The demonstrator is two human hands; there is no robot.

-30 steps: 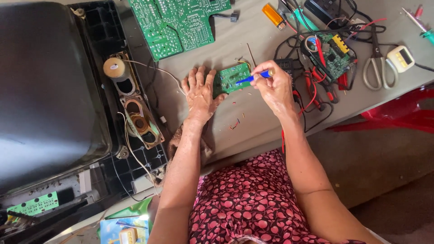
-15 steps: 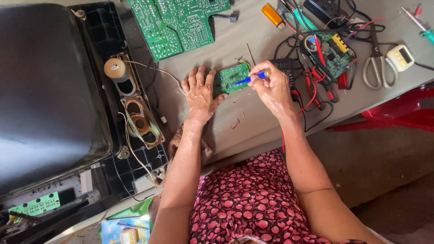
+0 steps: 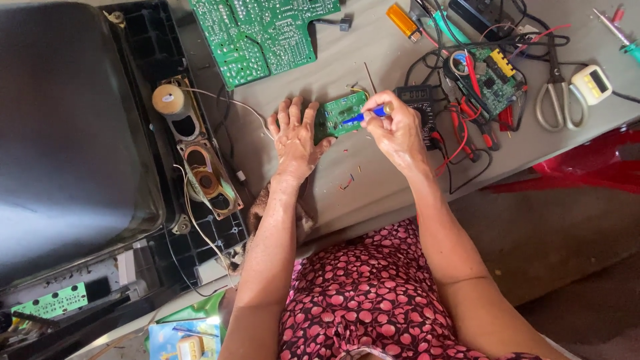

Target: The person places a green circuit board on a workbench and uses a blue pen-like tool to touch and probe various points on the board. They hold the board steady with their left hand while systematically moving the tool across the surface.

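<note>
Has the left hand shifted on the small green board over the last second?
No. The left hand lies flat on the table, holding the edge of the small green board, as far below the large green board as before.

Bright, even daylight fills the frame, with only short, soft shadows. A pale sheen of glare lies on the dark curved screen (image 3: 67,147) at left. Focus is sharp at centre; edges bend slightly.

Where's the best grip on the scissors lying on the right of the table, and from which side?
Take the scissors by the two grey loop handles, coming from the near table edge. They lie flat with the loops toward the person and the blades pointing away, up into the tangle of black cables. The loops sit on bare table, so fingers probably slip in without snagging wires.
</note>
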